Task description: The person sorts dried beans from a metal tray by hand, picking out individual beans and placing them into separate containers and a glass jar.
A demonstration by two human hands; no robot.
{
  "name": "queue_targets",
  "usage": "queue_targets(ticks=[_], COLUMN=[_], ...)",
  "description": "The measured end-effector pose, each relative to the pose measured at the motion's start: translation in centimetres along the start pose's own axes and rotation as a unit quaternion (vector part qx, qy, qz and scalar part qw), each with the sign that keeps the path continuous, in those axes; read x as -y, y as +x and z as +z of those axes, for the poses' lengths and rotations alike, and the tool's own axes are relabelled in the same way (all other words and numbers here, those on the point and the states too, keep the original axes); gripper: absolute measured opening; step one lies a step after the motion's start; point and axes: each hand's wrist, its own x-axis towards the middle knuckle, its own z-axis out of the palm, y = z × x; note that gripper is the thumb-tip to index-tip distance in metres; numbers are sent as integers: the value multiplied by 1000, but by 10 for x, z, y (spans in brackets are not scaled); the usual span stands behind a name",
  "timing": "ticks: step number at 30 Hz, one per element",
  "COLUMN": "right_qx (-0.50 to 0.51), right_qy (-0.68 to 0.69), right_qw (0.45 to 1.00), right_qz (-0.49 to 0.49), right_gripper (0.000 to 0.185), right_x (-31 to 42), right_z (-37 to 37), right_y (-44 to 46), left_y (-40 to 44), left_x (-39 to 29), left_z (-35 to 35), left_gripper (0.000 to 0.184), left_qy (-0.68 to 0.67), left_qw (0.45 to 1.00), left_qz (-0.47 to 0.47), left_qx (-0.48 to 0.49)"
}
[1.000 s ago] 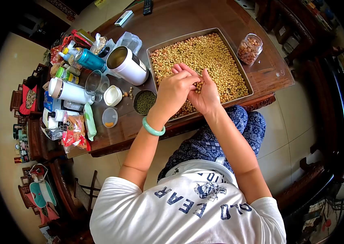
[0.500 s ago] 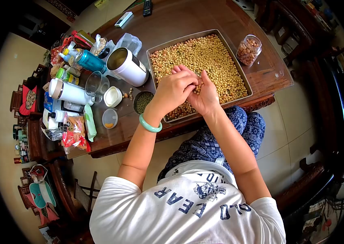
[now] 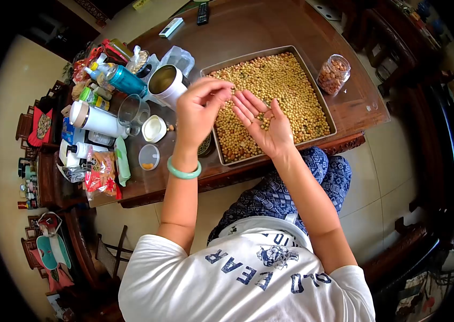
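Observation:
My left hand [image 3: 204, 104], with a pale green bangle [image 3: 184, 169] at the wrist, is raised over the tray's left side. Its thumb and forefinger are pinched together; anything between them is too small to name. Palm up, my right hand [image 3: 269, 124] is held over the tray with its fingers stretched out. A few yellow beans show by its palm and thumb; whether they lie on the hand or behind it is unclear. Beneath both hands, the metal tray [image 3: 323, 103] holds a layer of yellow beans [image 3: 291, 80] with some reddish ones.
A jar of reddish nuts [image 3: 334, 74] stands right of the tray. Left are a white canister [image 3: 169, 88], a clear cup [image 3: 134, 110], a white flask [image 3: 97, 120], a small white cup [image 3: 154, 129] and a round lid [image 3: 149, 156]. A bowl is partly hidden behind my left wrist. Two remotes lie farther back.
My left hand has moved left and up, away from my right palm. The fingers of my right hand now show, stretched out. The view has shifted slightly.

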Motion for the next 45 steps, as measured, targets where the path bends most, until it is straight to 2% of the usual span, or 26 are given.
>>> queue_targets(ticks=[4,7,8,10,14,15,16,17,18,20,22,23,28,34,42,45], right_qx=[41,19,22,22,14,21,28,17,16,-27,-3,21,11,6,12,11], right_qy=[53,23,27,32,19,25,30,12,11,-85,-101,-117,-103,-88,-101,-111], right_qw=[998,1000,999,999,1000,999,999,1000,1000,996,995,993,995,996,995,994], right_qz=[13,4,8,8,2,3,6,10,10,-2,1,5,7,7,6,-3], right_gripper=[63,67,66,66,67,66,65,64,64,67,70,72,79,79,78,78], right_x=[0,0,0,1,2,1,1,1,0,0,-1,-1,-1,-2,-1,-2], right_z=[-5,-1,-1,-1,-2,-3,-2,-1,1,4,0,-1,0,0,-1,0], right_y=[1,1,1,-1,0,0,0,-1,-2,-2,-1,-1,0,0,0,0], left_y=[16,28,31,36,26,21,16,8,-1,-14,-25,-30,-29,-23,-24,-21], left_x=[-11,-5,1,7,-8,-11,-12,-20,-15,-18,-12,-6,-3,-3,0,-13], left_z=[-50,-82,-90,-98,-76,-64,-50,-34,-20,12,33,42,54,51,56,57], left_gripper=[13,14,14,16,18,18,18,19,25,26,32,31,35,29,19,17], left_qy=[155,258,258,387,373,325,264,273,201,109,135,150,198,204,210,207], left_qw=[975,955,955,915,922,940,961,962,979,987,976,973,965,957,959,958], left_qz=[49,-7,-7,20,-10,-3,21,26,-3,-28,-33,-22,-16,-12,38,-6], left_qx=[-151,-146,-146,-111,-100,-103,-78,-18,34,117,170,173,173,207,184,200])
